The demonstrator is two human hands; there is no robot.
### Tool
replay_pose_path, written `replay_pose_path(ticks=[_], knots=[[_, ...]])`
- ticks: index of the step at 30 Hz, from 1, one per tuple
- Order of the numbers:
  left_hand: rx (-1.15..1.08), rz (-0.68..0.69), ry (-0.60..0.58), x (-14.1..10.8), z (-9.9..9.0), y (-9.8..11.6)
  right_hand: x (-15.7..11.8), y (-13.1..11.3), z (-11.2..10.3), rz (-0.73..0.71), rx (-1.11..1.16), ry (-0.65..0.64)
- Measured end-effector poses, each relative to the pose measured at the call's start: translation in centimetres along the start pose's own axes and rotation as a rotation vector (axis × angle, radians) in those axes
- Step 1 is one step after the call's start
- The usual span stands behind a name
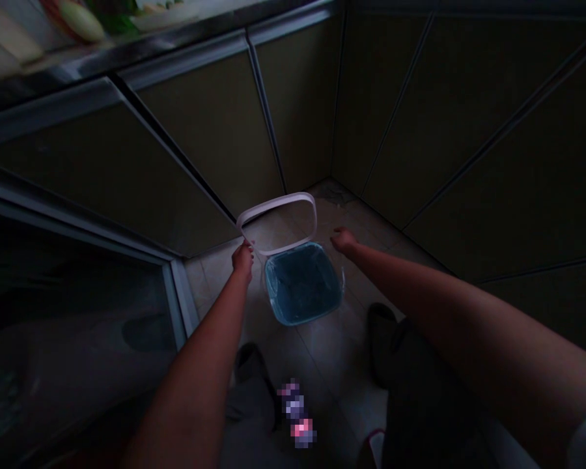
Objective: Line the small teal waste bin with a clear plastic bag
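A blue trash bin [303, 286] lined with a clear plastic bag stands on the floor between my feet. Beyond its far edge, a pale rim ring [315, 225] is tilted up over the floor. My left hand [243, 262] is closed at the ring's lower left corner, gripping it. On the other side, my right hand [344, 240] hovers past the bin's far right corner, clear of the ring. Its fingers are slightly bent and apart, with nothing visible in them. Part of the liner sticks out at the bin's right edge.
Dark cabinets [215, 117] meet in a corner ahead. Above them at the upper left runs a countertop [73, 62] with vegetables. A glass-fronted door [78, 312] is at the left. My shoes [381, 339] stand on the tiled floor [322, 345].
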State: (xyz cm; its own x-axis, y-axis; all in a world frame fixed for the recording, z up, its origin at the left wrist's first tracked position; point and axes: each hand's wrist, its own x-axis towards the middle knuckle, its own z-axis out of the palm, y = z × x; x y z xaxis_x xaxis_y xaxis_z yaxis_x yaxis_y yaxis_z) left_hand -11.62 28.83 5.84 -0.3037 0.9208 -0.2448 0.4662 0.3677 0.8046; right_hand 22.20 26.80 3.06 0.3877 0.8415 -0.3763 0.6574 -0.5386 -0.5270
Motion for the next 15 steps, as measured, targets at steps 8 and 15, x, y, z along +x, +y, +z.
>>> replay_pose_path(ticks=[8,15], knots=[[-0.228,0.02,-0.093,-6.1,-4.2,1.0,-5.5,-0.5,-4.5,-0.14,-0.005,-0.01],[0.6,0.498,-0.311,-13.6,-6.6,-4.7,-8.8,3.1,-6.7,-0.47,-0.296,-0.183]])
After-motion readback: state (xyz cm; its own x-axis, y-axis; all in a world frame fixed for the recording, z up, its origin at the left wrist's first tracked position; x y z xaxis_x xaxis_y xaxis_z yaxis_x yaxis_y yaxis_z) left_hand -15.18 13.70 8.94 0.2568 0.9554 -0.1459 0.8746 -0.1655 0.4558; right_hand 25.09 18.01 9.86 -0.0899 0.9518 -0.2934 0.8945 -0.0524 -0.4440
